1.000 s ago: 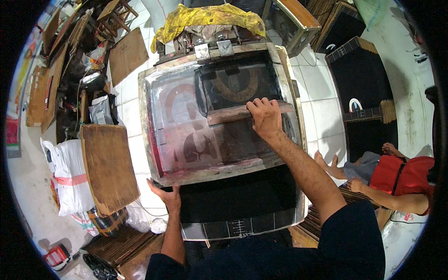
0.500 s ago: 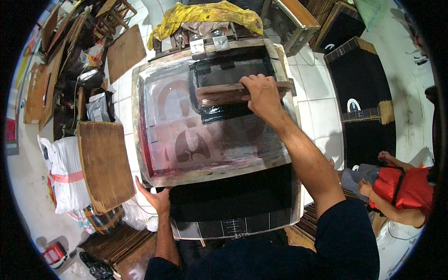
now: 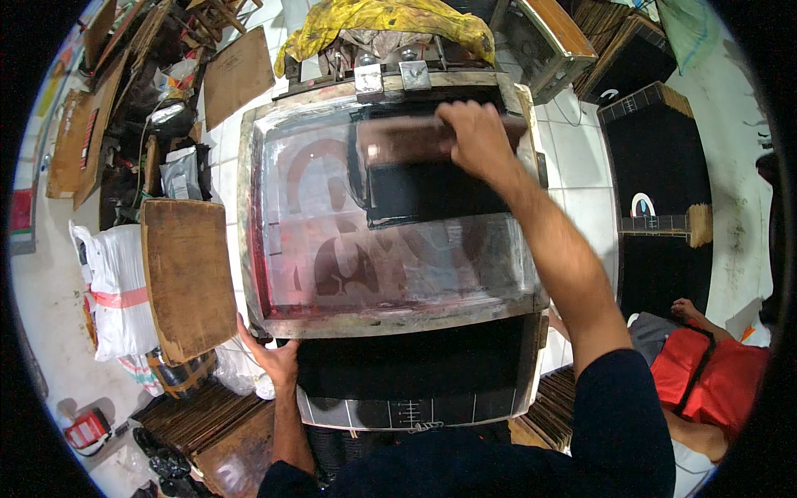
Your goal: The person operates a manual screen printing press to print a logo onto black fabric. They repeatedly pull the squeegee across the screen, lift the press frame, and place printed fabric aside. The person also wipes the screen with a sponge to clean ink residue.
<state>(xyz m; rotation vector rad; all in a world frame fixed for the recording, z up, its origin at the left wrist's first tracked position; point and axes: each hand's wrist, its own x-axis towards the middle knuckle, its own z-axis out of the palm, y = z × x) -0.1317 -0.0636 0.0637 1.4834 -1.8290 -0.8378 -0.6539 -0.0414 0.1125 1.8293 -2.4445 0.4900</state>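
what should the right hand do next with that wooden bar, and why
Probably ease the wooden bar back toward the body: the right hand grips it near the far edge of the frame, little room seems left beyond it, and the black patch spreads on its near side.

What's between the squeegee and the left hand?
Between the squeegee and left hand, the head view shows black ink, stencilled screen mesh, then the screen frame's near-left corner.
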